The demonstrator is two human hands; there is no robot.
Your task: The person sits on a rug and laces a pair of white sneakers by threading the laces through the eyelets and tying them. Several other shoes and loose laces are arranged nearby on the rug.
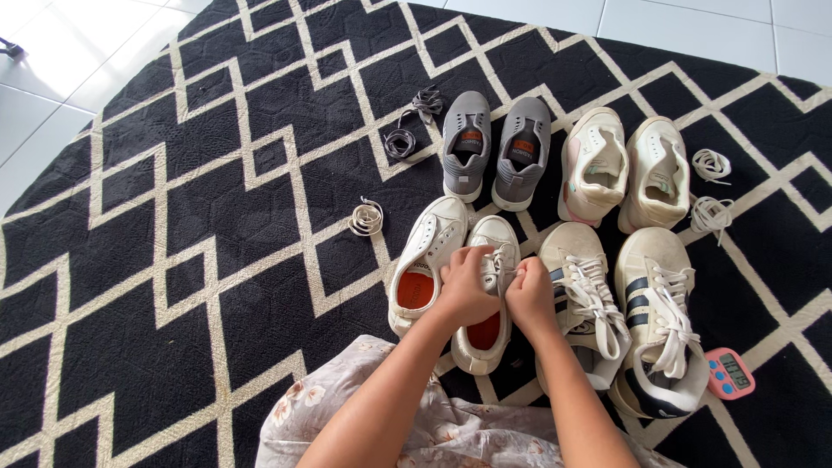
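Note:
Both hands meet over a white sneaker with an orange insole (pixel 488 334). My left hand (pixel 465 286) pinches its white lace (pixel 500 260) near the eyelets. My right hand (pixel 529 297) grips the same lace from the right side. Its partner, an unlaced white sneaker (pixel 426 260), lies just to the left. To the right sit two laced white sneakers with dark stripes (pixel 582 295) (pixel 660 321).
Farther back stand two grey slip-on shoes (pixel 466 143) (pixel 523 149) and two cream sneakers (pixel 594 165) (pixel 656 173). Loose laces lie coiled on the black-and-cream rug (pixel 217 260): grey (pixel 412 121), cream (pixel 367 217), white (pixel 711 186). A pink timer (pixel 730 373) sits at right.

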